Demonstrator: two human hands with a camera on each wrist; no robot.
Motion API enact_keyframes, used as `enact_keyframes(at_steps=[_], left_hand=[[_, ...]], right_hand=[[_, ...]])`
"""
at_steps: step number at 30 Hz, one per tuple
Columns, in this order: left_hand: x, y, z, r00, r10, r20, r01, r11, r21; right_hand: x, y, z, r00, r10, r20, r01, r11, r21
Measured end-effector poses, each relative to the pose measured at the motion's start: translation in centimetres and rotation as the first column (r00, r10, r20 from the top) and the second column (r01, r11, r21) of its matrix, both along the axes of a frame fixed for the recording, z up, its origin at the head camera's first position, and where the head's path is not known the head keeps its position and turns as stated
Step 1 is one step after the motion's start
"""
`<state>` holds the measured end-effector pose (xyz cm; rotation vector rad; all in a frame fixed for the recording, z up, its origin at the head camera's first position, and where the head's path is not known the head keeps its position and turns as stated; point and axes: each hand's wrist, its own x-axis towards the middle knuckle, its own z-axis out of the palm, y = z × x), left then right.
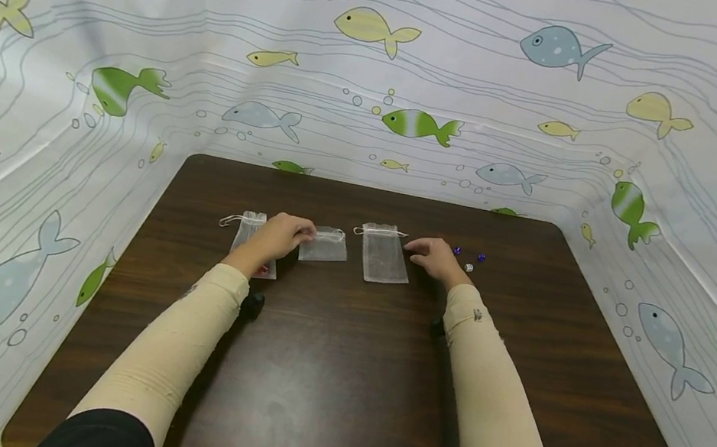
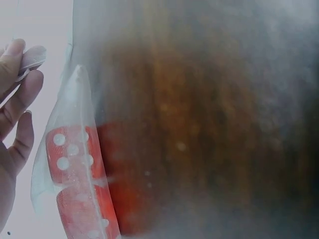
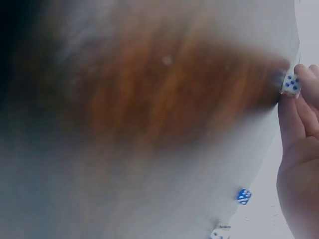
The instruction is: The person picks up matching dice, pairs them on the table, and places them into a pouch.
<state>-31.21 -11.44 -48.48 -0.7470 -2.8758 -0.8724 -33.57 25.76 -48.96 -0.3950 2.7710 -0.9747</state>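
Note:
My left hand (image 1: 286, 234) pinches the edge of the middle sheer white drawstring pouch (image 1: 325, 251) with thumb and fingers. Beneath that wrist lies the left pouch (image 1: 250, 221), with red dice (image 2: 70, 154) showing through its mesh in the left wrist view. My right hand (image 1: 438, 259) is just right of the third pouch (image 1: 384, 258), which lies flat with its drawstring at the far end. Between the right thumb and fingers is a white die with blue dots (image 3: 291, 84), seen in the right wrist view.
Right of the right hand, two blue dice (image 1: 482, 257) and another white die (image 1: 468, 268) lie on the brown wooden table (image 1: 322, 373). A fish-patterned curtain (image 1: 349, 98) hangs along the table's back and sides.

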Motion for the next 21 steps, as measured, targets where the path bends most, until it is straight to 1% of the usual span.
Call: enact_keyframes(at_steps=[4,7,11,13,19,21], left_hand=[[-0.1,0.0,-0.1,1.000,0.001,0.009,-0.001,1.000,-0.001],[-0.1,0.1,-0.1,1.000,-0.008,0.001,0.008,1.000,0.006],[-0.2,0.0,-0.2,1.000,-0.015,-0.015,0.016,1.000,0.015],[-0.3,0.0,-0.2,1.000,-0.018,-0.017,0.018,1.000,0.015],[-0.5,0.0,-0.5,1.000,-0.017,-0.012,0.017,1.000,0.013],[-0.6,0.0,-0.5,1.000,-0.015,-0.008,0.015,1.000,0.012]], right_hand=[[0.1,0.3,-0.1,1.000,-0.015,0.027,0.016,1.000,-0.016],[0.2,0.7,0.1,0.999,-0.035,0.004,0.035,0.998,-0.046],[0.3,1.5,0.5,0.994,-0.090,-0.057,0.084,0.992,-0.089],[0.3,1.9,0.6,0.990,-0.117,-0.073,0.110,0.989,-0.100],[0.3,2.9,1.0,0.982,-0.178,-0.064,0.170,0.978,-0.122],[0.4,3.2,1.1,0.979,-0.190,-0.068,0.182,0.977,-0.115]])
